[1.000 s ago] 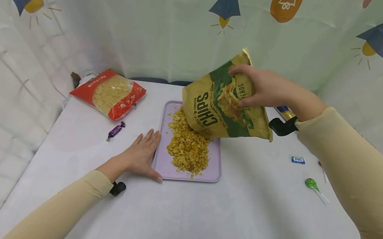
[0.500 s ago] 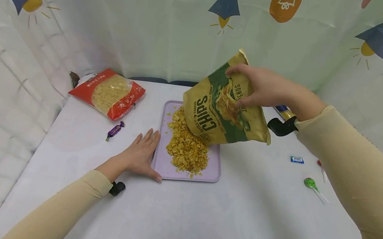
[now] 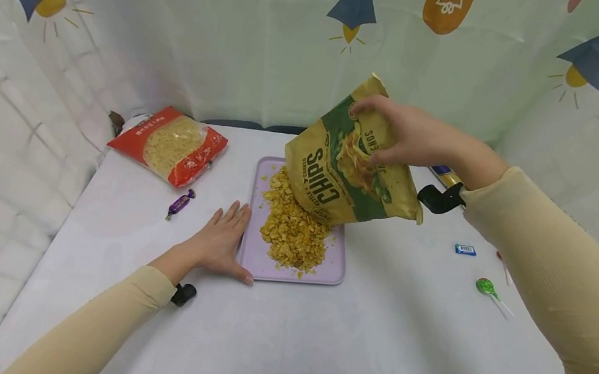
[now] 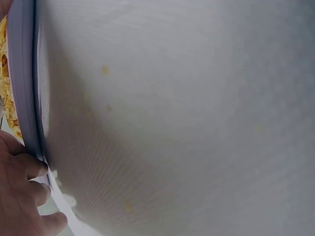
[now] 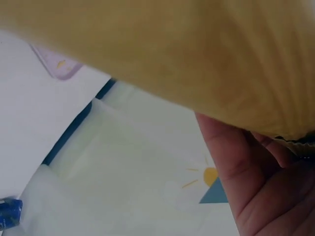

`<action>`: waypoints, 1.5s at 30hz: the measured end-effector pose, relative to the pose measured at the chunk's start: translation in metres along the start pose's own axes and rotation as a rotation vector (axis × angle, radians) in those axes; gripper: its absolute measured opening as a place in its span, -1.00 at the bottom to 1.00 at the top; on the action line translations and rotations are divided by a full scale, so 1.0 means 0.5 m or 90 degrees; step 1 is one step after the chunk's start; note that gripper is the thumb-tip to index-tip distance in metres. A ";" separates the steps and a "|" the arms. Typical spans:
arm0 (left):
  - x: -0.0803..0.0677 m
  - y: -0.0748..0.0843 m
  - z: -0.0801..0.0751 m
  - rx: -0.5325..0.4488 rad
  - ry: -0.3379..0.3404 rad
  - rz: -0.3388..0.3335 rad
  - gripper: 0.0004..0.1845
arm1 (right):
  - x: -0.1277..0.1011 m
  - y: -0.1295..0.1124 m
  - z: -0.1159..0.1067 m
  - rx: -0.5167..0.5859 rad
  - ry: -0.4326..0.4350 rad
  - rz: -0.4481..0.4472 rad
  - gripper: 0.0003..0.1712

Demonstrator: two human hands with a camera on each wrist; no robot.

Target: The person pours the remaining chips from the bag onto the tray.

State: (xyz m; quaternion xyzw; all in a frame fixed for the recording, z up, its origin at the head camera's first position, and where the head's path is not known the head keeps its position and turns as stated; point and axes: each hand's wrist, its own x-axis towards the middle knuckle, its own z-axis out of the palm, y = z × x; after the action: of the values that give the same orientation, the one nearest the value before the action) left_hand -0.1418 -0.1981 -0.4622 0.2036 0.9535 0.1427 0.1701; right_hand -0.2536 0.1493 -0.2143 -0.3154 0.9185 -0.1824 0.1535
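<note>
My right hand point(image 3: 404, 134) grips a yellow and green chip bag point(image 3: 355, 163), tilted with its lower left end over the purple tray point(image 3: 334, 266). A heap of broken chips point(image 3: 296, 236) covers the tray's middle, and the bag hides part of it. In the right wrist view the bag point(image 5: 162, 54) fills the top, with the fingers point(image 5: 226, 152) beneath it. My left hand point(image 3: 222, 243) rests flat with fingers spread at the tray's left edge, thumb at its near corner. The left wrist view shows its fingers point(image 4: 34, 167) against the tray rim point(image 4: 24, 73).
A red bag of pasta point(image 3: 172, 143) lies at the back left, with a purple wrapped candy point(image 3: 181, 204) in front of it. To the right are a small blue packet point(image 3: 466, 250), a green lollipop point(image 3: 487, 287) and a partly hidden red one point(image 3: 500, 256). A printed curtain point(image 3: 271, 52) borders the back.
The chip bag's right end dipped and its top shifted slightly left, then the bag rose a little. The left hand and tray have stayed put.
</note>
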 end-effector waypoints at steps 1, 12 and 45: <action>0.000 0.000 0.000 -0.001 0.001 0.000 0.65 | 0.000 -0.002 -0.002 0.000 0.001 -0.002 -0.12; 0.002 -0.001 -0.001 -0.005 0.002 0.002 0.65 | -0.007 -0.019 -0.012 0.013 0.009 -0.008 -0.12; 0.005 -0.004 0.004 0.001 0.000 0.000 0.67 | -0.010 -0.073 -0.014 -0.031 -0.049 -0.043 -0.16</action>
State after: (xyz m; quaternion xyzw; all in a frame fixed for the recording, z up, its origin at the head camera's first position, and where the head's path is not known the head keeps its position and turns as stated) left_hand -0.1442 -0.1985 -0.4653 0.2036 0.9537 0.1419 0.1702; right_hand -0.2337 0.1272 -0.1915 -0.3565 0.9050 -0.1530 0.1747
